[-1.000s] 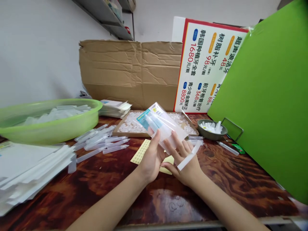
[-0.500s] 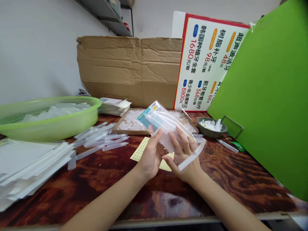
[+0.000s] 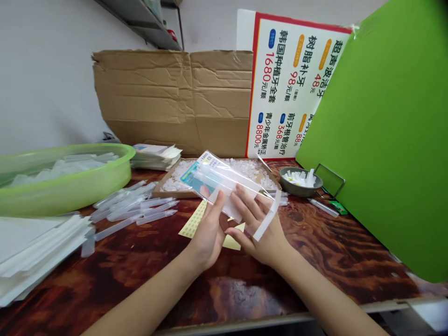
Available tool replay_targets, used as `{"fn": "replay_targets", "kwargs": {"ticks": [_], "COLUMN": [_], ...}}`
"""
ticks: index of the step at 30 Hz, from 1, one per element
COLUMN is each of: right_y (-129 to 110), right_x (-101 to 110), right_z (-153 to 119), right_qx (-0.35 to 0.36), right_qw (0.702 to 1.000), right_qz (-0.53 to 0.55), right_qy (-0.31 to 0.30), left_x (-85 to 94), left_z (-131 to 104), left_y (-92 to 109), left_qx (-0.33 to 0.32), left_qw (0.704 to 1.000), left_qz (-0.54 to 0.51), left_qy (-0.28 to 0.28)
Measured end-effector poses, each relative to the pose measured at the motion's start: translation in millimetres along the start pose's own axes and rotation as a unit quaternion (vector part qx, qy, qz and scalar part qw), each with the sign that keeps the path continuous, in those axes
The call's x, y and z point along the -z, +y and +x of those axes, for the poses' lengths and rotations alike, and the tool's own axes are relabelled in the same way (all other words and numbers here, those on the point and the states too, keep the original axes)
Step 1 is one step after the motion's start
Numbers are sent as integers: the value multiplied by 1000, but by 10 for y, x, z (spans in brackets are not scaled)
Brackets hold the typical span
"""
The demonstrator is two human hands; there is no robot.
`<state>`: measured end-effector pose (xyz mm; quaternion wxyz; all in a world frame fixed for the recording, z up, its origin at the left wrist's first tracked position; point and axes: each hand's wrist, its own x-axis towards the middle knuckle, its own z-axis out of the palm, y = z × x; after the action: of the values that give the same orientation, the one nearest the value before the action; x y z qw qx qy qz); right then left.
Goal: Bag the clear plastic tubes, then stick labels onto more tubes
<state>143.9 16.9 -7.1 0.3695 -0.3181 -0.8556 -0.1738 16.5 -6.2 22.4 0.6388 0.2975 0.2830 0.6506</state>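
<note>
My left hand (image 3: 207, 235) grips a clear plastic packet (image 3: 229, 179) by its lower left side, thumb on top. A white and blue printed card (image 3: 201, 173) and a pale tube-like item show through the film. My right hand (image 3: 261, 224) lies across the packet's right part, fingers stretched out and thumb apart. Across the back of its fingers runs a white paper strip (image 3: 268, 217); whether it is attached to the packet or caught between the fingers I cannot tell. Under both hands lies a yellow sticker sheet (image 3: 192, 226), partly hidden.
Several translucent plastic tubes (image 3: 140, 205) lie at left, near a green basin (image 3: 105, 175) and a card stack (image 3: 42, 242). Behind the hands stands a shallow box (image 3: 168, 189) of small clear pieces. A grey bowl (image 3: 301, 187) with white strips sits before the green board (image 3: 371, 140).
The whole view has shifted slightly, so most things appear farther left. The packet lies a little flatter, its card end turned lower left; both hands keep nearly the same hold.
</note>
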Motion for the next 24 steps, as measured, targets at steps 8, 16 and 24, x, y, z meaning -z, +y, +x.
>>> {"fn": "replay_targets", "kwargs": {"ticks": [8,16,24], "right_y": [476,815,794], "right_x": [315,181,33], "right_z": [-13,-281,-237], "right_qx": [-174,-330,-305], "right_qw": [975,862,885], "right_qz": [-76,-135,-150], "right_qy": [116,-361,-317], "left_x": [151,113,518], "left_z": [218,45,355], "left_y": [263,-54,484], "left_qx": [-18,353,-16], "left_qw": [981,904,795], "left_qz": [-46,216,605], "left_qy": [189,-112,30]}}
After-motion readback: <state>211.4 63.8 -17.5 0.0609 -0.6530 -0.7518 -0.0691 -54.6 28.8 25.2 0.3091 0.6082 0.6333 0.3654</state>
